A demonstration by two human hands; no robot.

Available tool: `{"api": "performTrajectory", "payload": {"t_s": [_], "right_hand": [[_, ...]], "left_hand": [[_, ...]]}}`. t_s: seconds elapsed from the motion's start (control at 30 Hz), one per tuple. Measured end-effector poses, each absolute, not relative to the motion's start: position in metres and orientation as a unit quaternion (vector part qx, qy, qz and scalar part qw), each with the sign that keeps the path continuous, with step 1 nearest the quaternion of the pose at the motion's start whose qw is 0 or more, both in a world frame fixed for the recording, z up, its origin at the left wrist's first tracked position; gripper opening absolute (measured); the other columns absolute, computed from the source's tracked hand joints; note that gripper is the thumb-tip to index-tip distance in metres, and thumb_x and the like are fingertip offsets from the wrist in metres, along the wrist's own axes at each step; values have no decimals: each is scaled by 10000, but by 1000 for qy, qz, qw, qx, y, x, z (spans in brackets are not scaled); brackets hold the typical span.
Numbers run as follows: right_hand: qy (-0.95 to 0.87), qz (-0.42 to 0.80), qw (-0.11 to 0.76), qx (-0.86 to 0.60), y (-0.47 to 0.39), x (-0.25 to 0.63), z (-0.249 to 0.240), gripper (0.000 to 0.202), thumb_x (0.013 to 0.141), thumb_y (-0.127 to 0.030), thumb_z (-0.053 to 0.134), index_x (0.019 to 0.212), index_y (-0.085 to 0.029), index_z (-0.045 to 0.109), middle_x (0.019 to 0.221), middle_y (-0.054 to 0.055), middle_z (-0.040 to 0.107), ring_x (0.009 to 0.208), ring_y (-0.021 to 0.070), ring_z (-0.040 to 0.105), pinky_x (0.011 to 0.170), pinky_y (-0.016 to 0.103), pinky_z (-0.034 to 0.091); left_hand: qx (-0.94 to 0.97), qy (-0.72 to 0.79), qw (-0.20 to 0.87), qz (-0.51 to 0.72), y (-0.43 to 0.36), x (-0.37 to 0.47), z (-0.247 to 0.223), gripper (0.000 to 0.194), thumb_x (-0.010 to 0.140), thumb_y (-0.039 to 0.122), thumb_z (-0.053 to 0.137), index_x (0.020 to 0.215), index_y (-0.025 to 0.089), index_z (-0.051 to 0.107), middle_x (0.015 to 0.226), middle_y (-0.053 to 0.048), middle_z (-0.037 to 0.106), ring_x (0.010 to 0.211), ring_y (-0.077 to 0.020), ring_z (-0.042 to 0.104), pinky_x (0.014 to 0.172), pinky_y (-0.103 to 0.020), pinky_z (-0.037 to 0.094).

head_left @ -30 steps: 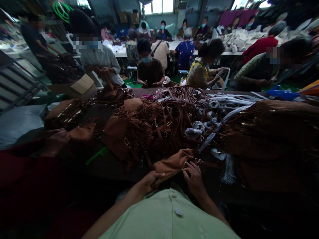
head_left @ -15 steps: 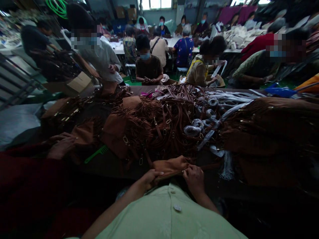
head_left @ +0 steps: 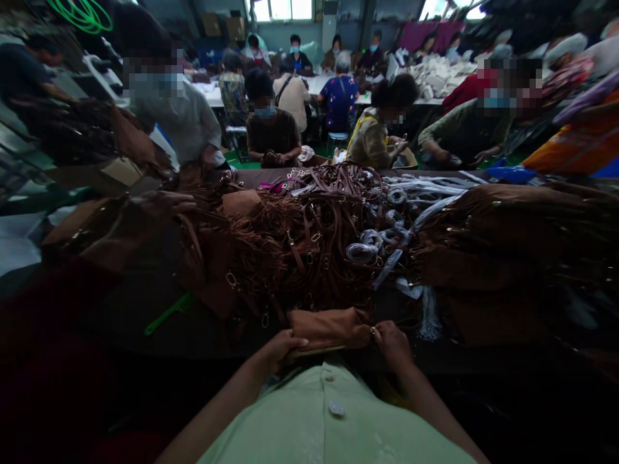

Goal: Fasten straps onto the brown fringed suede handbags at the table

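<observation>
At the table's (head_left: pixel 207 335) near edge, the left hand (head_left: pixel 278 345) clamps the bag (head_left: pixel 329 327) under its thumb; the right hand's (head_left: pixel 395 347) fingertips pinch its other end. Handling seems midway; straps (head_left: pixel 296 253) lie loose beyond. What is finished, I cannot tell.

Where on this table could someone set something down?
Dark tabletop shows around the green comb, and between it and the left hand on the brown pouch. Crowded: the middle, with tangled brown straps and white coils, and the right, heaped with brown bags. Right of the right hand, it is too dark to tell.
</observation>
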State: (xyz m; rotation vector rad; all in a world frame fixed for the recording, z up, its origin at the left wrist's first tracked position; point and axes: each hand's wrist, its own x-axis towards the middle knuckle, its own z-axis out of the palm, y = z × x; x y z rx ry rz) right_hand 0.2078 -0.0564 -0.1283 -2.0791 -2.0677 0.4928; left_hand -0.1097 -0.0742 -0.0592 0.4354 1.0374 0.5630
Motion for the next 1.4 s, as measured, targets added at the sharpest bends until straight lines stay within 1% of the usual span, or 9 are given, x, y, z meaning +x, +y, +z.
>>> {"api": "performTrajectory", "payload": {"t_s": [0.1, 0.17, 0.33, 0.43, 0.6, 0.8, 0.97, 1.23, 1.4], "right_hand": [[-769, 180, 157, -593, -61, 184, -94, 599, 695, -290, 612, 1266, -172, 475, 1247, 125, 532, 1130, 262, 491, 934, 408, 398], [-830, 194, 189, -488, -60, 169, -73, 780, 649, -351, 678, 1356, -219, 376, 1378, 103, 426, 1251, 289, 386, 1030, 463, 325], [-794, 206, 306, -484, -35, 177, -34, 653, 765, -326, 600, 1359, -189, 368, 1269, 104, 542, 1139, 234, 518, 976, 388, 431], [-781, 209, 309, -501, -13, 215, 5, 539, 837, -161, 420, 1370, -206, 357, 1281, 77, 535, 1154, 186, 511, 984, 350, 429], [-804, 117, 290, -506, 35, 313, 102, 617, 740, -99, 451, 1345, -212, 402, 1266, 82, 535, 1155, 222, 501, 984, 392, 417], [-778, -136, 254, -558, 97, 445, 209, 534, 801, -124, 415, 1330, -201, 407, 1265, 76, 516, 1179, 233, 449, 983, 409, 372], [-710, -296, 169, -617, 148, 536, 259, 515, 832, -145, 457, 1344, -150, 397, 1202, 125, 537, 1094, 226, 454, 903, 332, 354], [-563, -392, 131, -715, 189, 650, 267, 406, 927, -261, 353, 1280, -119, 494, 1007, 183, 581, 920, 209, 463, 683, 336, 235], [-601, -383, 104, -694, 206, 689, 253, 389, 926, -244, 353, 1250, -117, 526, 1002, 174, 599, 922, 210, 465, 702, 329, 240]], "left_hand": [[217, 454, 824, 259, -59, -84, -51, 374, 727, 285, 682, 1044, 101, 605, 912, -93, 656, 689, -161, 613, 588, -248, 470], [220, 411, 844, 266, -47, -59, -41, 379, 689, 246, 697, 1019, 76, 619, 868, -110, 668, 658, -158, 616, 558, -229, 445], [250, 360, 850, 292, -14, -3, 3, 326, 655, 236, 704, 934, 79, 642, 823, -99, 670, 660, -156, 614, 569, -225, 450], [279, 345, 841, 311, 5, 16, 39, 392, 642, 249, 724, 992, 97, 635, 844, -88, 667, 671, -156, 606, 588, -231, 463], [301, 333, 841, 303, 25, 54, 71, 379, 718, 447, 660, 933, 136, 624, 710, -46, 614, 498, -107, 518, 394, -193, 366], [316, 377, 822, 287, 38, 105, 37, 326, 693, 433, 686, 751, 141, 555, 643, 2, 568, 367, -27, 403, 334, -152, 253], [252, 497, 770, 311, 37, 120, -3, 389, 599, 450, 742, 729, 163, 514, 601, 40, 547, 377, -25, 404, 347, -139, 225], [164, 608, 707, 322, 22, 131, -63, 501, 447, 495, 795, 686, 171, 496, 543, 47, 528, 352, -29, 375, 355, -132, 171], [149, 601, 722, 308, 15, 141, -71, 497, 445, 495, 799, 670, 178, 491, 535, 53, 506, 354, -31, 365, 366, -139, 166]]}}
